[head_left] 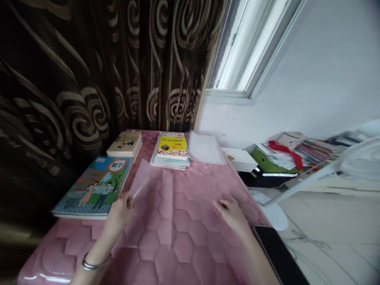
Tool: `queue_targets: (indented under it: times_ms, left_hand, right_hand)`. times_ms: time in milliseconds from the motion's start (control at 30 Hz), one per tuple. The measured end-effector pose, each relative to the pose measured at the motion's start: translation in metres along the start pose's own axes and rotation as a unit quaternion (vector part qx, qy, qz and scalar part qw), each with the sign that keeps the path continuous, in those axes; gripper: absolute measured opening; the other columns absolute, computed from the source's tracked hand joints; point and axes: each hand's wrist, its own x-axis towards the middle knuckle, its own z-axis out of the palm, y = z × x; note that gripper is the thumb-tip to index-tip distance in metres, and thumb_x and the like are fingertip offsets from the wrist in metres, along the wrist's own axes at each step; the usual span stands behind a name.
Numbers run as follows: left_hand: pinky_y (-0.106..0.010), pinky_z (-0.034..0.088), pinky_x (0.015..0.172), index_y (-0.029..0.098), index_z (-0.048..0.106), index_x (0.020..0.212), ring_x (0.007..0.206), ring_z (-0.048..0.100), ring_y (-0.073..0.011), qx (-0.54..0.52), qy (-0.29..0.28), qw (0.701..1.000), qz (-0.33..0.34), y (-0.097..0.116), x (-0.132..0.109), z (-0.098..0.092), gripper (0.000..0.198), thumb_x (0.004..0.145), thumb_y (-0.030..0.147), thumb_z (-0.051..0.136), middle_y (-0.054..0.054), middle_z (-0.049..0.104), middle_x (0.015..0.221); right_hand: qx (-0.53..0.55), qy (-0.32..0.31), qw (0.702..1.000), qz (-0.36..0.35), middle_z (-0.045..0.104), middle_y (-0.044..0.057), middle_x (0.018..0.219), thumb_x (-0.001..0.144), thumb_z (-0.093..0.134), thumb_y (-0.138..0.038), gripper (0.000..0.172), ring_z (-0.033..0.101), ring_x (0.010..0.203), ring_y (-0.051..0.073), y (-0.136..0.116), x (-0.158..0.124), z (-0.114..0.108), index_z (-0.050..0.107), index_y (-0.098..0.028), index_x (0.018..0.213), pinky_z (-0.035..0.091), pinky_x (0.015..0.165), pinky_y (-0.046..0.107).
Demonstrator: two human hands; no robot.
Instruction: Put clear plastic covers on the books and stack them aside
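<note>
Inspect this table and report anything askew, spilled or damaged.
Nothing looks spilled or damaged. The phone by the table's right edge looks oddly placed, seeming to lie along the very rim; I cannot tell whether it overhangs.

The plastic sheet [162,209] was positioned over the table [74,239], right of the textbook [93,188], before the central book stack [171,147].

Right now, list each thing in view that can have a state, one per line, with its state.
Clear sheet: spread out, creased
Left hand: closed on the sheet's left edge
Right hand: fingers curled, blurred; grip unclear
Blue textbook: shut, cover up
Yellow-fronted book: shut, atop a stack
Tan books: shut, stacked
Whitish sheets: lying flat
Black device: screen dark
Curtain: hanging in folds
</note>
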Motion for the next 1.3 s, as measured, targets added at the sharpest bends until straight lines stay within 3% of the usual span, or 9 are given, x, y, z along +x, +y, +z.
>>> queue_targets:
  times_ms: [133,267,400,533,667,800,1000,1300]
  left_hand:
    - [-0.027,0.043,0.067,0.014,0.055,0.107,0.08,0.071,-0.023,0.017,-0.002,1.0,-0.001,0.0,0.006,0.006,0.021,0.094,0.02,0.041,-0.012,0.073,0.087]
    - [-0.029,0.049,0.068,0.009,0.05,0.12,0.082,0.072,-0.025,0.07,0.012,0.997,-0.011,0.003,0.006,0.017,0.03,0.095,0.023,0.043,-0.015,0.073,0.09]
    - [-0.033,0.053,0.073,0.004,0.048,0.128,0.09,0.07,-0.027,0.142,0.083,0.986,0.006,0.01,-0.005,0.023,0.04,0.095,0.025,0.042,-0.022,0.067,0.106]
    - [-0.045,0.053,0.085,0.01,0.05,0.133,0.111,0.06,-0.0339,0.195,0.151,0.968,0.051,0.029,-0.02,0.032,0.041,0.094,0.019,0.039,-0.023,0.057,0.127]
    - [-0.048,0.047,0.099,0.018,0.055,0.132,0.13,0.048,-0.0315,0.11,0.064,0.973,0.191,0.069,-0.031,0.049,0.04,0.094,0.019,0.041,-0.016,0.047,0.144]
    - [-0.057,0.027,0.115,0.024,0.043,0.143,0.144,0.028,-0.0299,0.028,-0.024,0.945,0.325,0.106,-0.035,0.069,0.05,0.094,0.034,0.045,-0.009,0.035,0.155]
    - [-0.064,0.015,0.116,0.029,0.035,0.148,0.146,0.02,-0.0323,0.019,-0.096,0.939,0.331,0.107,-0.029,0.091,0.062,0.09,0.048,0.049,-0.008,0.024,0.159]
    - [-0.062,0.013,0.117,0.03,0.031,0.149,0.147,0.017,-0.0313,0.014,-0.123,0.942,0.311,0.106,-0.026,0.09,0.062,0.092,0.049,0.047,-0.008,0.018,0.16]
  right_hand:
    - [0.004,0.029,1.0,-0.01,0.055,0.0,0.052,0.079,0.044,-0.055,0.042,0.055,0.056,0.018,0.019,0.004,-0.013,0.046,-0.023,0.052,0.036,0.054,0.028]
    - [-0.008,0.024,1.0,-0.012,0.056,0.001,0.052,0.08,0.043,-0.055,0.042,0.056,0.056,0.019,0.03,0.008,-0.003,0.049,-0.023,0.053,0.037,0.054,0.028]
    - [-0.043,0.024,0.999,0.018,0.065,0.002,0.06,0.083,0.045,-0.051,0.038,0.062,0.062,0.021,0.042,0.014,0.012,0.063,-0.023,0.064,0.04,0.056,0.028]
    - [-0.065,0.023,0.997,0.037,0.069,0.003,0.067,0.085,0.045,-0.052,0.038,0.066,0.069,0.023,0.048,0.018,0.017,0.068,-0.023,0.076,0.042,0.059,0.029]
    - [-0.083,0.015,0.995,0.054,0.069,0.004,0.069,0.088,0.044,-0.048,0.036,0.067,0.07,0.022,0.042,0.016,0.016,0.067,-0.022,0.077,0.042,0.062,0.029]
    - [-0.099,0.025,0.993,0.061,0.07,0.004,0.07,0.09,0.045,-0.046,0.035,0.067,0.071,0.022,0.038,0.013,0.016,0.066,-0.023,0.075,0.041,0.061,0.028]
    - [-0.128,0.029,0.99,0.053,0.071,0.004,0.073,0.092,0.044,-0.043,0.034,0.068,0.076,0.023,0.043,0.014,0.017,0.067,-0.022,0.078,0.041,0.061,0.027]
    - [-0.157,0.002,0.985,0.067,0.071,0.006,0.076,0.094,0.044,-0.037,0.032,0.069,0.079,0.023,0.028,0.013,0.015,0.064,-0.021,0.076,0.041,0.063,0.027]
